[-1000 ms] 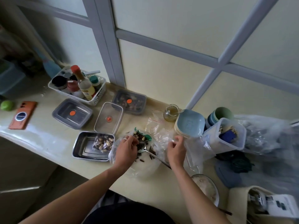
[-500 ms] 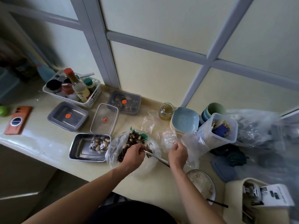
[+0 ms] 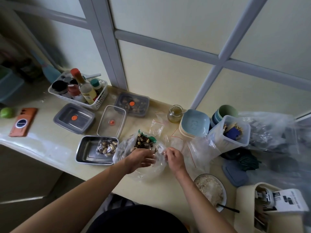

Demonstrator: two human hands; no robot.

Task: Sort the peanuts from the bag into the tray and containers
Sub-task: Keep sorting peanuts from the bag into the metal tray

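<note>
Clear plastic formed the bag [image 3: 123, 149] of peanuts [image 3: 143, 142] at the middle of the counter [image 3: 50, 142], just right of the steel tray [image 3: 87, 153], where a small packet of nuts [image 3: 107, 147] lay. We had our left hand [image 3: 139, 158] at the bag's mouth, fingers nearly straight, touching the plastic. Our right hand [image 3: 173, 157] pinched the bag's rim with curled fingers. A grey lidded container [image 3: 74, 117] stood behind the tray.

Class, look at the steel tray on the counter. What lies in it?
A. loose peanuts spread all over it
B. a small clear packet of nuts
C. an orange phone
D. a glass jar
B: a small clear packet of nuts lies at the right end of the steel tray, and the tray's floor beside it is bare metal.
</note>
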